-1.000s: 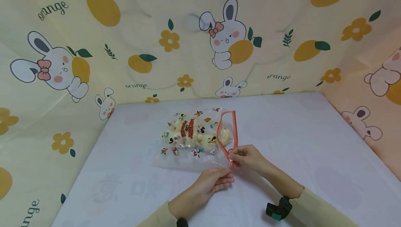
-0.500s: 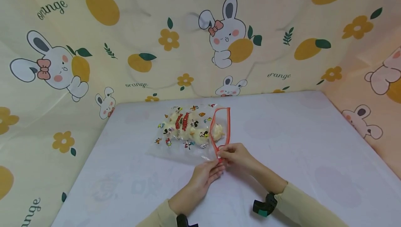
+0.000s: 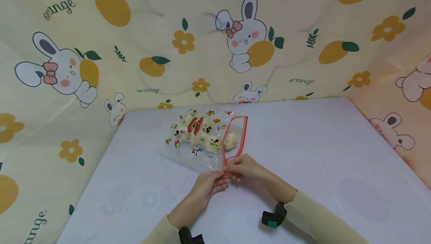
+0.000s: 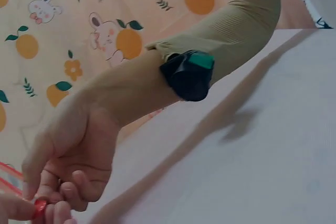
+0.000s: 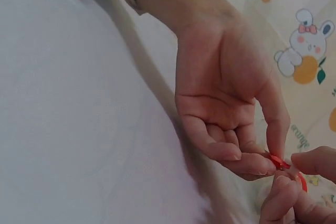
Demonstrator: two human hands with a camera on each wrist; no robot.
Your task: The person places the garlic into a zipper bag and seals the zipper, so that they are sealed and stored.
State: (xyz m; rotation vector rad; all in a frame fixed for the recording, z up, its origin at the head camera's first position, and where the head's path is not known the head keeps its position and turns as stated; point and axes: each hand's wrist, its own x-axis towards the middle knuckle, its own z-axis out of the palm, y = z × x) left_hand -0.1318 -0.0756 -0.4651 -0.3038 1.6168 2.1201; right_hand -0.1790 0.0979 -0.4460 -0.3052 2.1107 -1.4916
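Note:
A clear zip bag (image 3: pixel 188 154) printed with cartoon figures lies on the table, with several cream-coloured round lumps inside; their kind is unclear. Its red zip edge (image 3: pixel 244 133) gapes at the right end, where one pale lump (image 3: pixel 230 141) sits by the mouth. At the near corner my left hand (image 3: pixel 204 188) pinches the red zip end (image 5: pixel 276 160) between thumb and fingers. Right beside it, my right hand (image 3: pixel 248 168) pinches the same red strip. Close up in the left wrist view, fingertips of both hands meet at a red zip piece (image 4: pixel 40 206).
A white-covered table (image 3: pixel 313 154) spreads around the bag. Behind it hangs a cream cloth (image 3: pixel 202 42) printed with rabbits and oranges. Each wrist wears a black band, the right band (image 3: pixel 274 216) bearing a green patch.
Both hands and the bag's zip end have shifted left. My left hand, earlier just below the bag corner with fingers extended, now pinches the zip end; the right hand has kept its pinch.

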